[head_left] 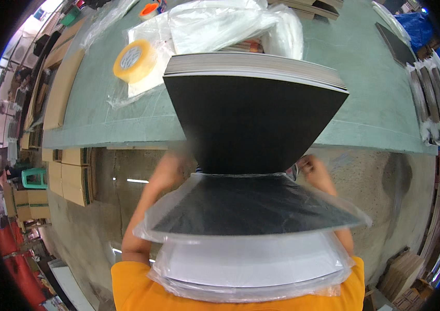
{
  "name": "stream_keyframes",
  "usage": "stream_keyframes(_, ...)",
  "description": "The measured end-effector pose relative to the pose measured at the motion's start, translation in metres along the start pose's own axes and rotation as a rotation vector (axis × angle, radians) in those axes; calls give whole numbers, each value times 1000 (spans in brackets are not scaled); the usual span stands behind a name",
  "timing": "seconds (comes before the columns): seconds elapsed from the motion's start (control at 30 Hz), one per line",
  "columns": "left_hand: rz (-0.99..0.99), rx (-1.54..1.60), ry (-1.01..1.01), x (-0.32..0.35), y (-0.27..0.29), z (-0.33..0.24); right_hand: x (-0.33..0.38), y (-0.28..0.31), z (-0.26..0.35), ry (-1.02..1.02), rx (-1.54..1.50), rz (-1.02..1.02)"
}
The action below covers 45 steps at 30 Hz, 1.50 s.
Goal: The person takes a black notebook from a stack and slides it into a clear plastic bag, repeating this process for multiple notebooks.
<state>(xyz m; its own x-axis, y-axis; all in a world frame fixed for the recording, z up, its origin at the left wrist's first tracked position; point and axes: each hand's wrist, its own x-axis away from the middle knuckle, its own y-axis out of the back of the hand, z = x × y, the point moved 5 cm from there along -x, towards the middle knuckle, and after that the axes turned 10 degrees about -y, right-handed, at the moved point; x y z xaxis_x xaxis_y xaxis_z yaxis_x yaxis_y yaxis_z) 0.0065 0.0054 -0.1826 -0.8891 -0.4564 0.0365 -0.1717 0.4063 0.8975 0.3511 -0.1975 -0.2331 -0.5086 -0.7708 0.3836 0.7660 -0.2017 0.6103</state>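
Note:
A thick stack of sheets (256, 114) with a black face toward me stands tilted at the table's near edge, its pale layered edges on top. Just below it lies a black sheet in a clear plastic sleeve (251, 207), and nearer still a white sheet in clear plastic (251, 262) lies against my orange shirt. My left hand (177, 161) is at the stack's lower left, smeared by motion, its fingers partly hidden. By the lower right edge, my right hand (309, 165) has its fingers curled; what they hold, if anything, is hidden.
On the green table (375, 109) lie a roll of clear yellowish tape (136, 59), clear plastic bags (220, 26) and an orange tape roll (150, 10). Wrapped grey panels (432, 98) rest at the right edge. Cardboard boxes (69, 173) and a green stool (34, 178) stand left.

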Motion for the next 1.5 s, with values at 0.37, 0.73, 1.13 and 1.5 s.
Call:
stream_keyframes(0.37, 606, 807, -281, -4, -11, -103, 90, -54, 132, 538, -76, 1278)
stream_keyframes(0.73, -528, -93, -350, -205, 233, -82, 51, -110, 65, 366, 100, 1046)
stream_keyframes(1.13, -287, -111, -289, -340, 220, -16, 48, -107, 65, 360, 68, 1022)
stream_keyframes(1.5, -788, 671, 33, -308, 262, -19, 45, -111, 64, 398, -25, 1031)
